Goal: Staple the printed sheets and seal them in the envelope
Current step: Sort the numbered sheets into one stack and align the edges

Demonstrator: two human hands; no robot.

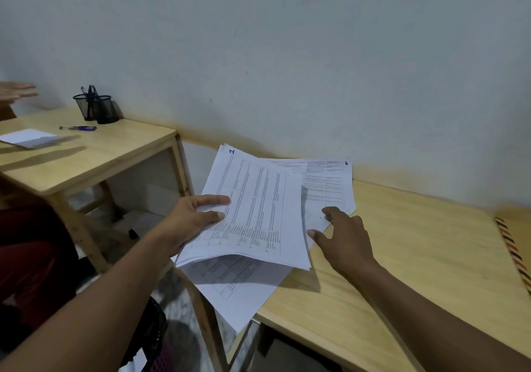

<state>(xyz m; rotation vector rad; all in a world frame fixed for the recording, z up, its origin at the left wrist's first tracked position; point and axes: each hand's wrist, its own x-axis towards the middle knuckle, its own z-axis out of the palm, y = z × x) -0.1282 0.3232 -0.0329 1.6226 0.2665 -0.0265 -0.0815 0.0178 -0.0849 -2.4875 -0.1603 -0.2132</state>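
So, quick rundown, closest stuff first:

Left hand (pixel 195 219): clamped on the left edge of a bunch of printed sheets (pixel 258 213), thumb on top and fingers spread, holding them lifted off the surface (pixel 402 256) with the near corner curling up.

Right hand (pixel 342 236): fingers apart, not gripping anything, thumb and forefinger touching the loose page (pixel 324 187) that lies flat to the right of the held bunch.

Bottom page (pixel 241 294): lies under the held bunch, hanging past the left edge of the surface.

Page marks: the top held page has a handwritten blue number at its far corner, the flat page on the right has one too; the print itself is too small to read.

Envelope (pixel 514 256): far right edge of the surface, only a striped border showing, well apart from the pages.

Other desk (pixel 94 153): off to the left, with a white paper (pixel 28 137), a blue pen (pixel 79 127) and a black mesh pen holder (pixel 96 108) near the wall.

Someone else's hand (pixel 17 90): far left edge, open, above that desk.
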